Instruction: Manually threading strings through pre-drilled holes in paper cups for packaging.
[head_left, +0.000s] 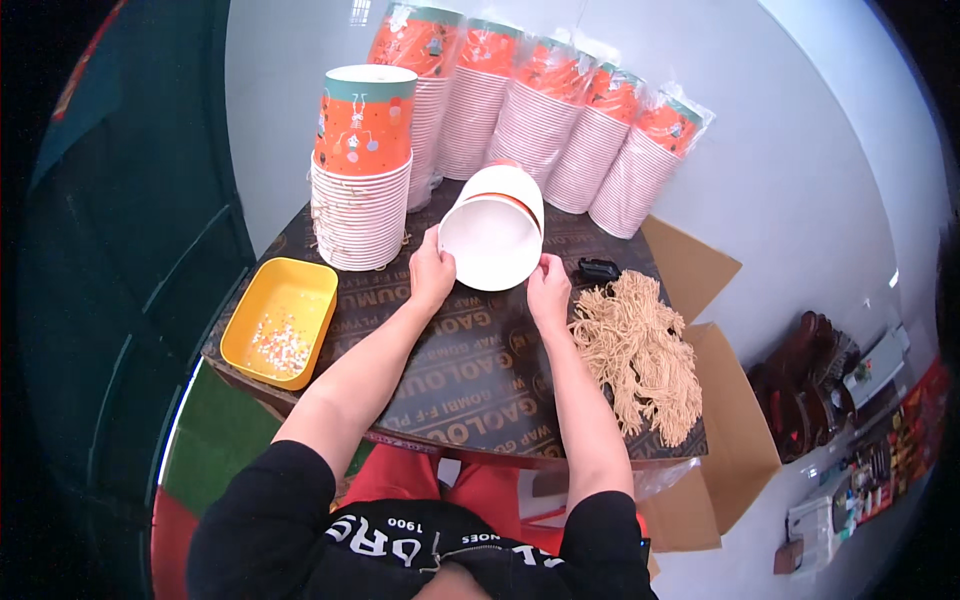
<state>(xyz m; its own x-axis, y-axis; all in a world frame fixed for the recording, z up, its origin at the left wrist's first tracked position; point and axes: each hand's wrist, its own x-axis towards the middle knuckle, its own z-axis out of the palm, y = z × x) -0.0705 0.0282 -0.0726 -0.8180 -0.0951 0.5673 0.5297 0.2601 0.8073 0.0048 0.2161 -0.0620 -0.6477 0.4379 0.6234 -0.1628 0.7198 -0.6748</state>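
A large paper cup (490,245) with a white inside is held tilted over the dark table (470,370), its mouth facing me. My left hand (432,272) grips its left rim, and my right hand (548,292) pinches the right side of the rim. Behind the mouth a white rounded part and a strip of orange show; I cannot tell whether a second cup is there. Left of it stands an upside-down stack of orange and green paper cups (360,215), with bits of string hanging at their rims. To the right lies a bundle of tan strings (640,350).
Several plastic-wrapped cup stacks (540,110) line the table's back edge against the wall. A yellow tray (303,280) with small white and pink bits sits at the left edge. Beside the strings lies a small black object (598,268). An open cardboard box (738,430) stands off the right edge.
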